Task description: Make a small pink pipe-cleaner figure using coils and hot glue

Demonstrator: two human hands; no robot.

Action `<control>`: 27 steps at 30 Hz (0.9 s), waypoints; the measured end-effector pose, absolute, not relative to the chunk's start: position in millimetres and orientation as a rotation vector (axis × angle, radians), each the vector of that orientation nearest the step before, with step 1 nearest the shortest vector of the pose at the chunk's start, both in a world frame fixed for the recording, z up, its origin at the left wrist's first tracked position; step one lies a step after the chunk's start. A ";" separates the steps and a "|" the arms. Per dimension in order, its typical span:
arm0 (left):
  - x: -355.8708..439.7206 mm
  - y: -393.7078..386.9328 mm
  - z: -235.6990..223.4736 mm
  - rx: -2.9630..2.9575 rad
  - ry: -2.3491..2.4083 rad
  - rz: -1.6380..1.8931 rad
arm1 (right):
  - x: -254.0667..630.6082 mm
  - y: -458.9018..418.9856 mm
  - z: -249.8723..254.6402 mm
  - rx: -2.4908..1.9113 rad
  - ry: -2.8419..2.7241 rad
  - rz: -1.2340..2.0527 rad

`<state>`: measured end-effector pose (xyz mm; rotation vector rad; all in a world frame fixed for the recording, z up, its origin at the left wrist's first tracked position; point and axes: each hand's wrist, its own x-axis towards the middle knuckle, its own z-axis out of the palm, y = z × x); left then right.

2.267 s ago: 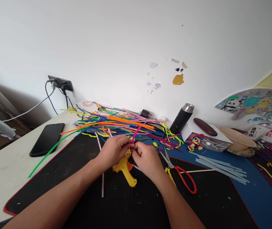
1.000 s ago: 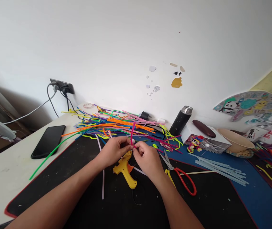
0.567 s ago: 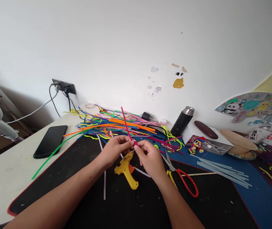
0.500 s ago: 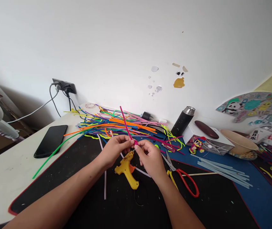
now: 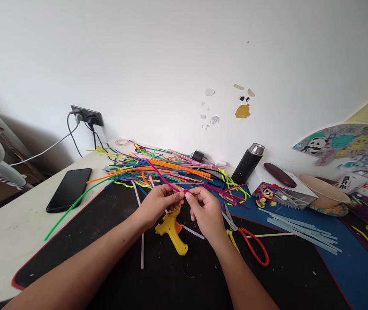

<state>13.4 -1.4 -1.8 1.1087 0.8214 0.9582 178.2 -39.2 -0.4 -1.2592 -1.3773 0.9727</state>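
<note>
L hand (image 5: 162, 202) & R hand (image 5: 205, 209) pinching magenta stem (image 5: 163, 176), glue gun (image 5: 173, 232) close below, open mat (image 5: 158, 286) nearer

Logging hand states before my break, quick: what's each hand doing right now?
Left hand: closed, pinching the magenta stem.
Right hand: closed, pinching the same stem's end.

glue gun (image 5: 174, 234): ylw w/ orng trigger | scissors (image 5: 253, 246): red hndls | phone (image 5: 69, 190): blk | fan-shaped board (image 5: 342, 144): multicol, panda print
</note>
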 end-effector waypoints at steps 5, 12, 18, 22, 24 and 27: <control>11.4 0.1 -3.1 1.112 0.795 0.943 | 179.1 -39.8 0.5 -1.274 -1.387 0.949; 6.1 5.3 -7.0 1.211 0.842 0.914 | 179.3 -40.5 2.0 -1.311 -1.400 0.942; 1.6 6.8 -2.7 1.427 0.997 0.951 | 179.1 -41.0 2.8 -1.370 -1.495 0.830; -0.5 6.3 -2.1 1.558 1.062 0.945 | 180.1 -39.7 -0.1 -1.390 -1.567 0.773; -1.1 5.7 -2.3 1.636 1.050 0.961 | 180.5 -39.2 -1.5 -1.396 -1.602 0.740; -1.8 4.6 -1.8 1.796 1.026 0.969 | 180.7 -38.8 -2.7 -1.402 -1.638 0.683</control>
